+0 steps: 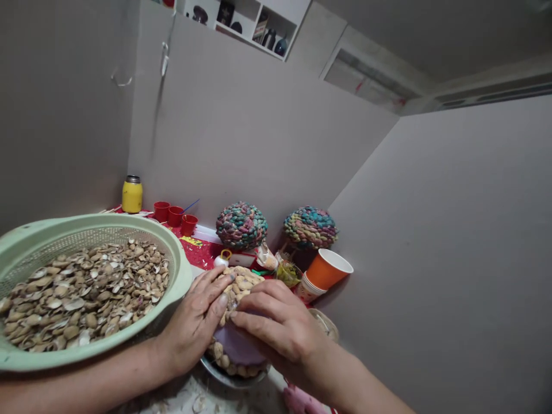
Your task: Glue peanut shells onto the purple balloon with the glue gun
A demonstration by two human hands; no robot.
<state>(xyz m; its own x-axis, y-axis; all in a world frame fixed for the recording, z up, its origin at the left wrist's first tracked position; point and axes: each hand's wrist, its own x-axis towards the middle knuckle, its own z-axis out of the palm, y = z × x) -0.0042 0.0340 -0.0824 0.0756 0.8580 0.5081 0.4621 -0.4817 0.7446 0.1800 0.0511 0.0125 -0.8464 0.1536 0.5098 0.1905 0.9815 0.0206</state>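
A rounded form (244,347) with a bare purple surface is partly covered by tan shells and sits in a shallow metal bowl (228,380). My left hand (200,316) lies along its left side, fingers stretched over the shells near the top. On the right, my right hand (280,322) bends over the form, its thumb and fingertips together at the edge between shells and purple surface. Whatever those fingertips hold, if anything, is hidden.
A green colander (183,270) of shells fills the left. Behind stand a yellow jar (131,195), red cups (175,216), two multicoloured balls (242,225) (310,227) and an orange paper cup (326,271). Grey walls enclose the table.
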